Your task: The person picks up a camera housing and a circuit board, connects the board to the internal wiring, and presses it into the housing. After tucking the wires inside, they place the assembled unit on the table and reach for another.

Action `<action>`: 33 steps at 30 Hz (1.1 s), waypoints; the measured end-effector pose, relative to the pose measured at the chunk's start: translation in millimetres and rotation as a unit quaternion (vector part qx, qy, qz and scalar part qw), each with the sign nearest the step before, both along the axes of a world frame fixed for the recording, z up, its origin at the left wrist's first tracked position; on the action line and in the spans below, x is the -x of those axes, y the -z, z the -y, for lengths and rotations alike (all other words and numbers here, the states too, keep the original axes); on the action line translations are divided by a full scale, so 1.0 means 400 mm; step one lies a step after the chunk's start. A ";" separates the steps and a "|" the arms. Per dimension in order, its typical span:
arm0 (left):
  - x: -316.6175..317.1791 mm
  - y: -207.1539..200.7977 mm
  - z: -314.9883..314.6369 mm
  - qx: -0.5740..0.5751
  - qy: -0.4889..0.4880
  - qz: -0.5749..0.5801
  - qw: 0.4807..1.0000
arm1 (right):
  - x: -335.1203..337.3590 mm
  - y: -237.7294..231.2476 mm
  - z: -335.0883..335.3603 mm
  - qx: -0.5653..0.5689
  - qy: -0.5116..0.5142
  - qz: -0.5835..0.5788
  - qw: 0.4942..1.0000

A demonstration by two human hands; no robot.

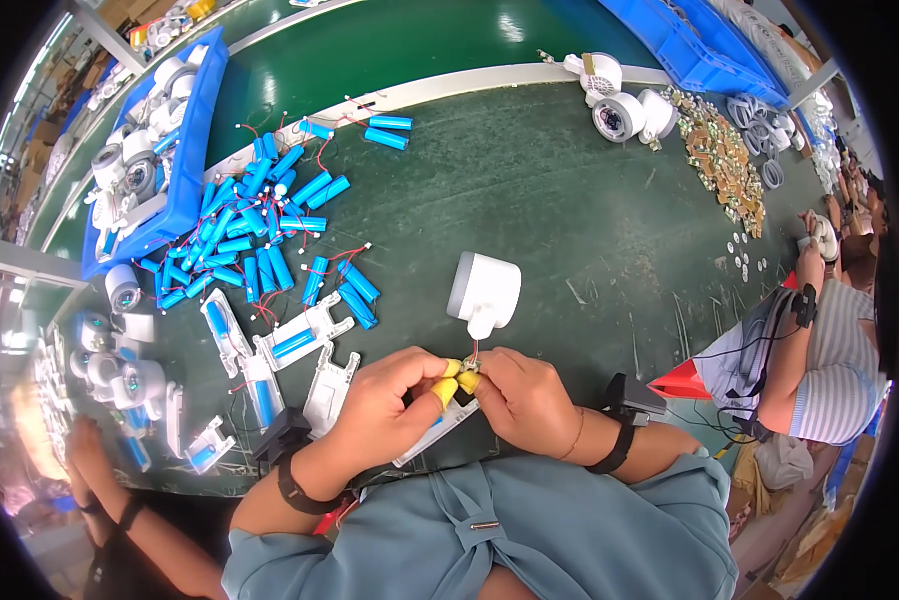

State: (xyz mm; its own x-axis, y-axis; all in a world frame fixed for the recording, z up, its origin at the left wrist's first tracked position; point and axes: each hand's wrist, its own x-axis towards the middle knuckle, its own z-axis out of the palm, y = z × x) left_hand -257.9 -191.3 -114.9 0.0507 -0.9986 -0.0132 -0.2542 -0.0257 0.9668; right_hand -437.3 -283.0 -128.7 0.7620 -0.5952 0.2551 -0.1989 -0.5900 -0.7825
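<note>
In front of me, both hands meet fingertip to fingertip, with yellow finger covers on some fingers. My left hand and my right hand pinch a small circuit board between them; fingers hide most of it. Thin red wires run from there up to a white fan head with a grey rim, which lies on the table just beyond my fingers. Under my hands is a white handle shell, partly covered, with a bit of blue inside. Beside my left hand lies another white handle shell.
Blue wired batteries are heaped at the left, near several battery-filled shells. A blue crate holds white fan parts. Brown circuit boards lie far right, by more fan heads. Co-workers sit on both sides.
</note>
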 end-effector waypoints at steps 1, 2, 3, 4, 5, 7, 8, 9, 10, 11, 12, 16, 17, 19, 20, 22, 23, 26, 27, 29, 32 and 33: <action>-0.002 0.002 0.002 0.000 0.002 0.001 1.000 | -0.001 0.000 0.000 -0.003 -0.001 0.010 1.000; -0.003 0.002 0.005 -0.023 -0.007 -0.022 0.999 | 0.000 -0.001 0.000 -0.006 -0.003 0.020 1.000; -0.004 0.000 0.005 -0.046 -0.017 -0.045 0.998 | 0.002 0.000 -0.002 -0.006 -0.002 0.022 1.000; -0.003 -0.005 0.010 -0.016 -0.018 -0.026 0.999 | 0.004 0.001 -0.004 0.014 0.001 0.025 1.000; 0.000 -0.012 0.013 -0.016 -0.016 -0.023 0.999 | 0.006 0.002 -0.006 0.034 0.004 0.028 0.999; 0.007 -0.021 0.022 0.025 -0.005 -0.019 0.999 | 0.009 0.008 -0.008 0.056 0.003 0.027 0.998; 0.008 -0.017 0.022 0.026 -0.001 -0.018 1.000 | 0.011 0.010 -0.009 0.077 0.000 0.024 0.997; 0.010 -0.011 0.021 0.027 -0.005 0.016 0.999 | 0.012 0.009 -0.010 0.079 0.004 0.026 0.997; 0.013 -0.008 0.019 0.028 -0.008 0.051 0.998 | 0.012 0.008 -0.011 0.093 -0.001 0.018 0.996; 0.018 -0.011 0.016 0.030 -0.004 0.052 0.998 | 0.013 0.007 -0.012 0.107 -0.005 0.010 0.994; 0.024 -0.014 0.016 0.029 -0.018 0.065 0.997 | 0.012 0.008 -0.012 0.110 0.000 0.010 0.994; 0.040 -0.012 0.009 0.031 -0.048 0.085 0.995 | 0.010 0.005 -0.014 0.122 -0.010 0.014 0.992; 0.041 -0.012 0.009 0.030 -0.054 0.093 0.994 | 0.011 0.004 -0.013 0.127 -0.019 0.008 0.992; 0.042 -0.017 0.009 0.029 -0.052 0.096 0.994 | 0.009 0.006 -0.014 0.130 -0.019 0.009 0.991; 0.042 -0.018 0.009 0.027 -0.052 0.098 0.993 | 0.008 0.008 -0.014 0.132 -0.022 0.010 0.991; 0.039 -0.016 0.010 0.023 -0.049 0.088 0.995 | 0.008 0.007 -0.012 0.133 -0.021 0.015 0.991; 0.038 -0.015 0.010 0.020 -0.049 0.078 0.996 | 0.008 0.006 -0.012 0.133 -0.024 0.021 0.991; 0.035 -0.014 0.011 0.020 -0.045 0.082 0.995 | 0.007 0.014 -0.013 0.133 -0.016 0.028 0.991; 0.031 -0.014 0.011 0.019 -0.037 0.085 0.996 | 0.006 0.015 -0.013 0.132 -0.008 0.030 0.991; 0.022 -0.014 0.010 -0.027 -0.020 0.085 0.996 | 0.006 0.016 -0.011 0.111 -0.010 0.045 0.993; 0.005 0.020 0.007 -0.016 -0.051 0.005 0.999 | 0.016 -0.003 -0.006 0.016 -0.029 0.051 0.998; 0.003 0.019 0.004 -0.016 -0.048 0.007 0.999 | 0.021 -0.012 0.000 0.016 -0.026 0.053 0.998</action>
State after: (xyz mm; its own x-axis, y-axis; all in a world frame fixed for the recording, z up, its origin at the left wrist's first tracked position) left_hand -259.0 -192.8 -122.4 0.1462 -0.9883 -0.0429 -0.2620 -0.0805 0.9617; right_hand -445.5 -283.1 -124.0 0.7597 -0.5453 0.3543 -0.0844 -0.6229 -0.7778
